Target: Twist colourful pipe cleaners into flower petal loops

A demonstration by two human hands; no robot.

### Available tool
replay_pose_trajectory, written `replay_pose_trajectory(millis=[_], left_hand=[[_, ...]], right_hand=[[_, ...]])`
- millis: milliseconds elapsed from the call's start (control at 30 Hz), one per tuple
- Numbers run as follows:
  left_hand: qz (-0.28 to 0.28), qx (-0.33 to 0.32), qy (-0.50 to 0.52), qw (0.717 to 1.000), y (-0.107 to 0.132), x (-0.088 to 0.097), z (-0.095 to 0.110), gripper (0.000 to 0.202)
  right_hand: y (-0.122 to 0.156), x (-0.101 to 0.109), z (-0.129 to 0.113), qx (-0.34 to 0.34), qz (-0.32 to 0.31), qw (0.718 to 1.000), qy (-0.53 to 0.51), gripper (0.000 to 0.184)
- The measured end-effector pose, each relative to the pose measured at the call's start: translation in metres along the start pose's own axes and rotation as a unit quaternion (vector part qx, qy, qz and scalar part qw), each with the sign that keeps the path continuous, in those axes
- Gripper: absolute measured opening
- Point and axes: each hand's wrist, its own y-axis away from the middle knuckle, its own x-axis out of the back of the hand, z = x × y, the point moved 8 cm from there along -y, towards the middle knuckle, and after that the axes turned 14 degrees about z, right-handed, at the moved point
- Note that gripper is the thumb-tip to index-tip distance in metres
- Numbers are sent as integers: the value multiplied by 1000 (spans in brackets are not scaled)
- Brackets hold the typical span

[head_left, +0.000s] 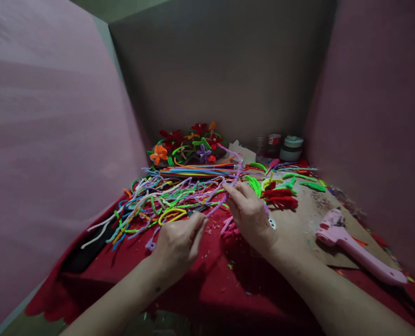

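A purple pipe cleaner [238, 173] runs between my two hands and curves up behind the right one. My left hand [180, 235] is closed, pinching its lower end between thumb and finger. Further along, my right hand [249, 212] grips the same stem, its forefinger pointing left. Under and behind my hands spreads a tangle of loose pipe cleaners [172, 193] in many colours. Close by my right hand lie pink pipe cleaner pieces [229, 227], a red bundle [280, 198] and green pieces [253, 185].
Finished pipe cleaner flowers [158, 154] stand at the back. A pink glue gun [361, 254] lies on a board [298, 238] at the right. Behind are a lidded cup [291, 148] and a jar [273, 144]. A red cloth [214, 289] covers the table; partitions enclose three sides.
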Motion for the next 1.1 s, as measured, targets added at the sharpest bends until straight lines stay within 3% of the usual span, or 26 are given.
replay_pose_trajectory(millis=[100, 167, 200, 300, 367, 433, 533, 633, 733, 867, 1100], left_hand=[[-84, 49, 188, 977, -3, -9, 16, 15], [-128, 129, 338, 923, -9, -22, 18, 40], [-128, 175, 382, 898, -14, -29, 14, 42], [-103, 313, 423, 844, -27, -57, -14, 31], [-63, 377, 492, 782, -36, -72, -29, 28], [-12, 389, 547, 741, -47, -77, -37, 28], [17, 375, 563, 736, -56, -76, -40, 26], [-10, 374, 548, 748, -55, -81, -38, 26], [-4, 368, 539, 758, -53, -84, -40, 25], [4, 343, 557, 756, -54, -87, -38, 23], [-14, 340, 530, 777, -49, -90, -40, 28]], right_hand=[[-4, 7, 12, -69, 36, 993, -84, 26], [-5, 8, 26, -177, 57, 966, -182, 20], [-3, 6, 33, -240, 63, 938, -242, 19], [3, -9, 44, -394, 59, 820, -411, 16], [6, -17, 45, -446, 49, 757, -475, 15], [9, -23, 47, -478, 39, 720, -501, 13], [12, -27, 52, -500, 41, 699, -510, 14], [15, -26, 61, -515, 55, 709, -479, 20], [18, -24, 65, -509, 49, 754, -413, 23], [22, -26, 58, -478, -21, 817, -323, 20], [22, -26, 47, -413, -101, 885, -188, 19]])
